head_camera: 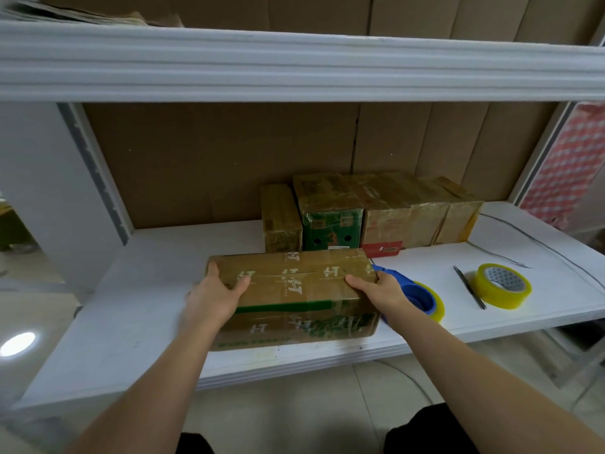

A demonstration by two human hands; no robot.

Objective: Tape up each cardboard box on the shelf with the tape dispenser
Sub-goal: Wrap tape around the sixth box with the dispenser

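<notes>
Now, box in hand: we hold the cardboard box [294,290] at the front of the white shelf [137,290], one hand at each end.
Long axis: it runs left to right across us, and the top seam between the flaps follows that same line.
Left hand [216,294]: it grips the left end, thumb on the top face, fingers curled over the far edge.
Right hand [376,290]: it grips the right end, thumb lying on top, the other fingers hidden down the side.
Tape dispenser [414,298]: blue, with a yellow roll, it lies on the shelf just beside our right hand, touching or nearly touching the box's right end; we cannot tell which.
Nearer hand: the right, we judge, so the left would steady the box.
Behind: a row of wrapped boxes [370,214] stands against the back.
Further right: a spare tape roll [502,286] and a pen [469,288].
</notes>
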